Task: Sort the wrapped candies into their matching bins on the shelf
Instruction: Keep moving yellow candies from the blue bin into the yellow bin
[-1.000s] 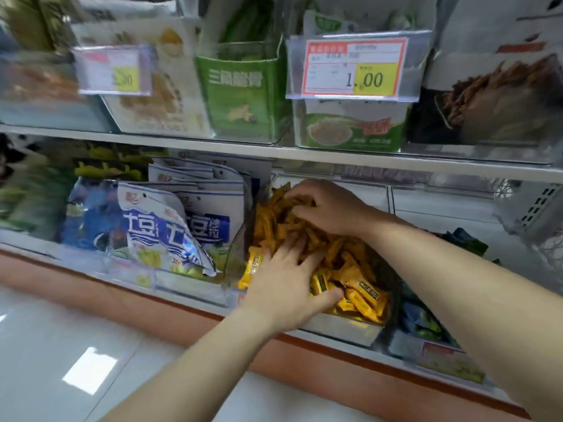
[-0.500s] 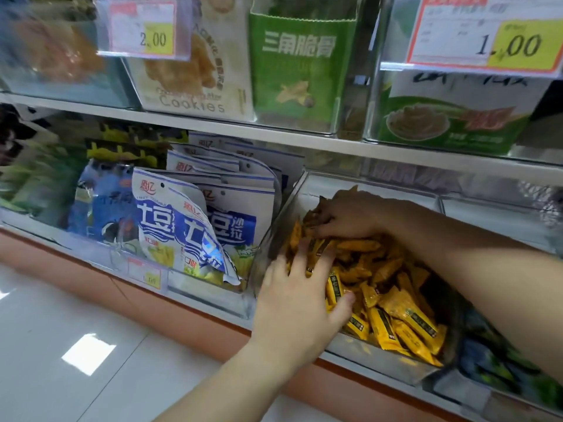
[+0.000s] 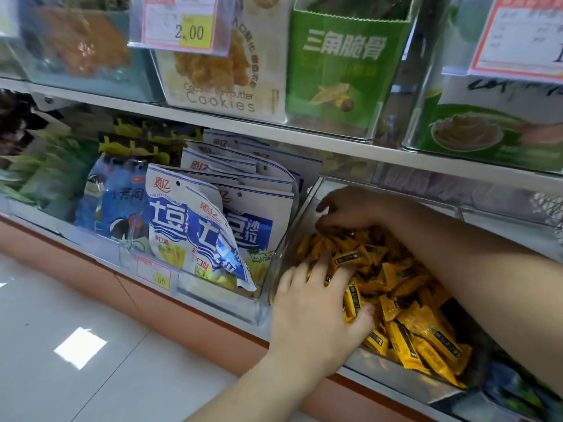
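Several snack bags (image 3: 213, 226) lean beside the candy bin (image 3: 393, 374).

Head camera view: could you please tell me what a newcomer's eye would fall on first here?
The heap of yellow wrapped candies fills a clear bin at lower right, the left hand spread over its front and the right hand at its back. Left of it stand blue-and-white snack bags, under a 2.00 price tag.

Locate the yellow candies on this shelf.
Head view, lower right: the yellow candies fill the clear bin, immediately right of the blue-and-white snack bags.
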The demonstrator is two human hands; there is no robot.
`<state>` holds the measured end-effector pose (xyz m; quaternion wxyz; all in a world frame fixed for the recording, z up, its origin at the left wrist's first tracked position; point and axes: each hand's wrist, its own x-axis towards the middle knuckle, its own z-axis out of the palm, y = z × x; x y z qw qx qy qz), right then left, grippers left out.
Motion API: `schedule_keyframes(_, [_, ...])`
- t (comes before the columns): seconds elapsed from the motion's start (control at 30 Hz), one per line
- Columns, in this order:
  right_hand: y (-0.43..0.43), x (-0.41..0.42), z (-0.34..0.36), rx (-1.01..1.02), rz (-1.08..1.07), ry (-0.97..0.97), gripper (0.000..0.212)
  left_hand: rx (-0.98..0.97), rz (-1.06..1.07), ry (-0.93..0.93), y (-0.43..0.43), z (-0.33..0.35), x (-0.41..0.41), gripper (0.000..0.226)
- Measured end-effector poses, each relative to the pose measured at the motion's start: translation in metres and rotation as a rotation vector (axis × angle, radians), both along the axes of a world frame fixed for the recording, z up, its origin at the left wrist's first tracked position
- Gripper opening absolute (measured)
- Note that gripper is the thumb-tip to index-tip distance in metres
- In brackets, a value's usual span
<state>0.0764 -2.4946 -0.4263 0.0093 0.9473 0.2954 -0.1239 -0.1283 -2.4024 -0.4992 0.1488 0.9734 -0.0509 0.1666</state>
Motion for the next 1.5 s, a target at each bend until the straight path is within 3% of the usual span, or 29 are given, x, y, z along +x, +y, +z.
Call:
schedule_keyframes(0.13, [0.008, 0.009, -0.022, -0.208, -0.028, 0.173, 0.092, -0.012, -0.007, -0.038, 0.0, -0.004, -0.002, 0.051])
schedule_keyframes(0.2, [0.006, 0.014, -0.025, -0.219, -0.049, 0.187, 0.097, -0.014, -0.002, -0.056, 0.0, -0.006, -0.001, 0.051])
schedule_keyframes(0.37, [0.014, 0.018, -0.033, -0.381, -0.057, 0.147, 0.084, -0.024, 0.0, -0.081, -0.001, -0.009, 0.0, 0.052])
schedule_keyframes(0.43, [0.016, 0.016, -0.035, -0.331, -0.067, 0.199, 0.086, -0.032, -0.003, -0.084, -0.001, -0.009, 0.0, 0.052])
schedule_keyframes(0.57, [0.015, 0.018, -0.036, -0.244, -0.066, 0.362, 0.066, -0.042, 0.0, -0.088, -0.002, -0.01, 0.0, 0.053])
schedule_keyframes(0.83, [0.026, 0.027, -0.041, -0.162, -0.155, 0.557, 0.048, -0.068, 0.005, -0.104, -0.002, -0.012, 0.002, 0.053])
schedule_keyframes(1.0, [0.014, 0.029, -0.031, -0.025, -0.124, 0.478, 0.024, -0.089, -0.005, -0.12, -0.001, -0.015, 0.002, 0.053])
schedule_keyframes(1.23, [-0.033, -0.001, -0.001, 0.265, -0.006, 0.137, 0.007, -0.094, -0.014, -0.114, -0.001, -0.014, 0.004, 0.052])
schedule_keyframes(1.33, [-0.062, -0.021, 0.012, 0.361, -0.013, 0.122, 0.019, -0.082, -0.003, -0.092, 0.0, -0.013, 0.004, 0.053])
schedule_keyframes(1.5, [-0.083, -0.047, 0.016, 0.286, 0.082, -0.026, 0.032, -0.068, 0.006, -0.046, 0.0, -0.009, 0.003, 0.055])
